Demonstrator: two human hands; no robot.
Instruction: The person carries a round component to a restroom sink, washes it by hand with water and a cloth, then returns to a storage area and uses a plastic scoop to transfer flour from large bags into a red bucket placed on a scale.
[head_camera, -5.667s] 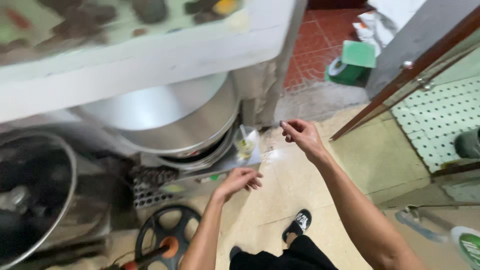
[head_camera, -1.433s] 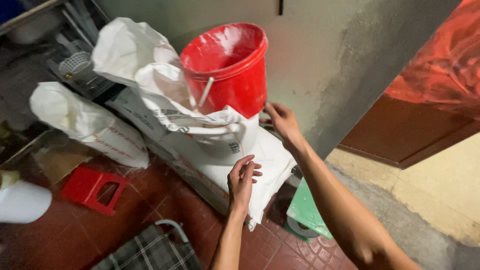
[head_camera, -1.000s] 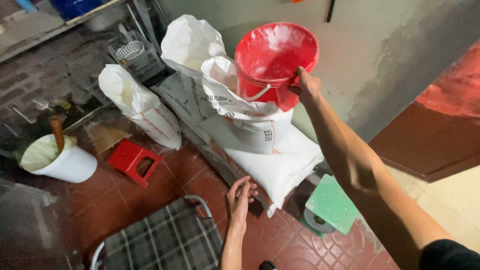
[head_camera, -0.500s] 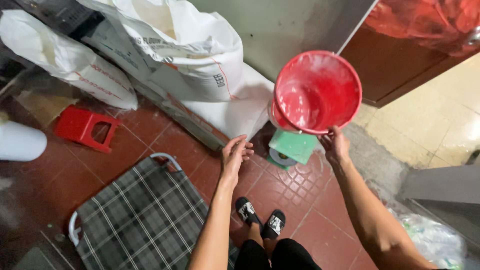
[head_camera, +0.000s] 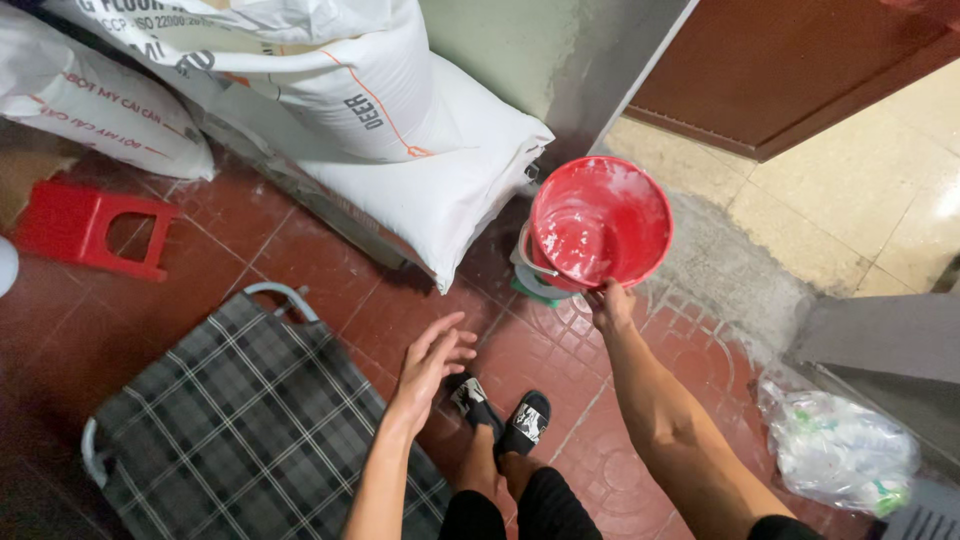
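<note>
Bucket: a red bucket (head_camera: 600, 225), its inside smeared white, hung low over the red tiled floor (head_camera: 300, 270), right of the sacks and above a green object (head_camera: 528, 290) on the ground; whether its base touched that object could not be told.
Right hand: the right hand (head_camera: 611, 305) gripped the near rim of the bucket, fingers closed on it, arm stretched forward.
Left hand: the left hand (head_camera: 432, 358) hung free with fingers spread, holding nothing, left of the bucket and nearer to the person, apart from it.
Step in hand: by the look of it, the bucket was being carried or lowered one-handed by its rim.
Next move: it seemed to call for a steady grip and a level rim, with the free hand ready to help.
Feet: black sandals (head_camera: 500, 410) stood near, just below the left hand.
Sacks: big white sacks (head_camera: 400, 150) lay stacked far left against the wall.
Cot: a plaid folding frame (head_camera: 230, 420) lay on the near left floor.
Stool: a small red stool (head_camera: 85, 225) stood at far left.
Bag: a clear plastic bag (head_camera: 840, 450) lay near right.
</note>
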